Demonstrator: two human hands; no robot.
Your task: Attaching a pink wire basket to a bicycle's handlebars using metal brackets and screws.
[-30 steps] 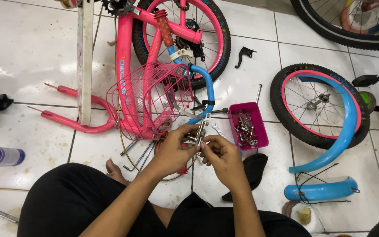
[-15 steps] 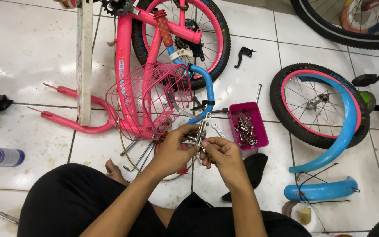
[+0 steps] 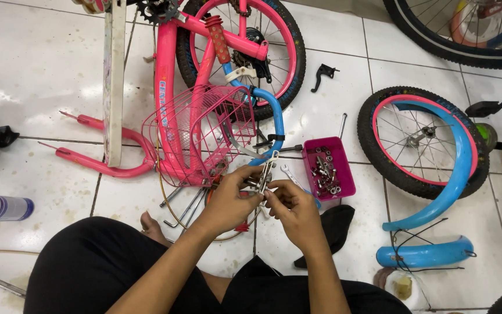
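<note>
Just in front of the pink wire basket [image 3: 201,136], over the white tiled floor [image 3: 42,75], both hands meet on a small metal bicycle part [image 3: 264,173], a brake-like assembly of silver arms that stands upright between them. Left hand [image 3: 230,200] is curled closed around the lower part of it, fingers wrapped from the side and thumb on top. Right hand [image 3: 297,209] is pinched nearly shut, its fingertips [image 3: 271,195] pressing a small piece at the base of the part; what that piece is cannot be told. Just beside the hands to the right sits a magenta plastic tray [image 3: 347,177] holding a heap of silver nuts, bolts and small fittings [image 3: 323,171]. A wrench [image 3: 290,174] lies on the tiles between tray and hands. Behind the basket lies the pink bicycle frame [image 3: 167,87].
</note>
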